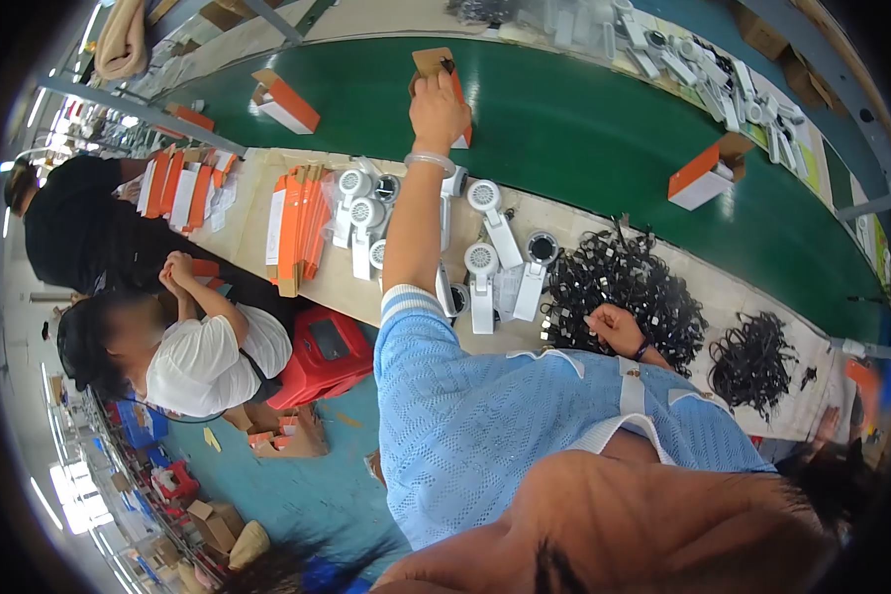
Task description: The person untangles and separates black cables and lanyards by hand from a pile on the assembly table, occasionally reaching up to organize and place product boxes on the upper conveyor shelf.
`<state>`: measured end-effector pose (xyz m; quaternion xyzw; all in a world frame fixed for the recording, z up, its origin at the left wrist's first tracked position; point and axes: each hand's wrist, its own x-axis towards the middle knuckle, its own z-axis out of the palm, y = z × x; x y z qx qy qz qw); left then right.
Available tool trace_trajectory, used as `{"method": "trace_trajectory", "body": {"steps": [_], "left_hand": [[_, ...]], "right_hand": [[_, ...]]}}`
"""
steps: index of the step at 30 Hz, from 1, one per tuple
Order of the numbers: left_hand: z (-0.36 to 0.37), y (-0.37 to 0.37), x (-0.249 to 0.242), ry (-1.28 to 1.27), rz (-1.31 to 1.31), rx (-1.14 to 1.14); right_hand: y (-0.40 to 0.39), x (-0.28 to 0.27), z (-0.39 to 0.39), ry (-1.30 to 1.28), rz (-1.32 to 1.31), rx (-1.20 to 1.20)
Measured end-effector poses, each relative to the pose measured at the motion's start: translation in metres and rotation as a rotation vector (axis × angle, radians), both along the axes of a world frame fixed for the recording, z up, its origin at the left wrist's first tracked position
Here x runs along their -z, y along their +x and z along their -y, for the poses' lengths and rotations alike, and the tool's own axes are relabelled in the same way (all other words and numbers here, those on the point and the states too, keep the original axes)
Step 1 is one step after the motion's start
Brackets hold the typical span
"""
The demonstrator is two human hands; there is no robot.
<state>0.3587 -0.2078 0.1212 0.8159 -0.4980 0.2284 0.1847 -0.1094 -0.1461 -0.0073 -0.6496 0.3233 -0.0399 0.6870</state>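
My left hand (438, 107) reaches out over an open orange-and-white carton (461, 124) on the green belt. Its fingers are closed at the carton's mouth, around a dark piece that looks like a black cable (448, 65). The hand hides most of the carton. My right hand (616, 329) rests at the edge of a big heap of black cables (653, 287), its fingers curled; what they hold, if anything, is hidden. Between my arms on the table lie several white handheld fans (480, 267) with round grille heads.
More open cartons (287, 104) (703, 176) stand on the green belt (564, 109). Flat orange cartons (297, 223) and a smaller cable heap (752, 361) lie on the table. White devices (703, 74) fill the far side. A seated person (218, 361) works at left, beside a red stool (322, 351).
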Motion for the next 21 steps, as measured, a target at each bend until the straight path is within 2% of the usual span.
{"method": "trace_trajectory", "body": {"steps": [1,4,8,9,12,15,21], "left_hand": [[0.003,-0.001,-0.002,0.057,-0.007,-0.001],[0.004,-0.007,-0.008,-0.06,0.064,0.017],[0.01,0.011,-0.018,0.25,-0.334,0.02],[0.011,0.01,-0.022,0.312,-0.513,-0.009],[0.022,0.007,-0.013,0.302,-0.39,0.003],[0.027,-0.016,-0.002,0.164,-0.025,0.002],[0.024,-0.03,-0.002,-0.007,0.018,0.003]], "right_hand": [[0.0,0.001,-0.001,-0.017,0.001,0.003],[0.001,0.0,-0.002,-0.012,0.003,0.024],[0.001,-0.004,-0.006,-0.043,-0.005,0.038],[0.002,-0.006,-0.006,-0.048,-0.01,0.042],[0.003,-0.001,-0.006,-0.132,-0.006,0.048],[0.002,-0.002,-0.009,-0.14,-0.025,0.06],[0.002,-0.008,-0.011,-0.157,-0.022,0.077]]}}
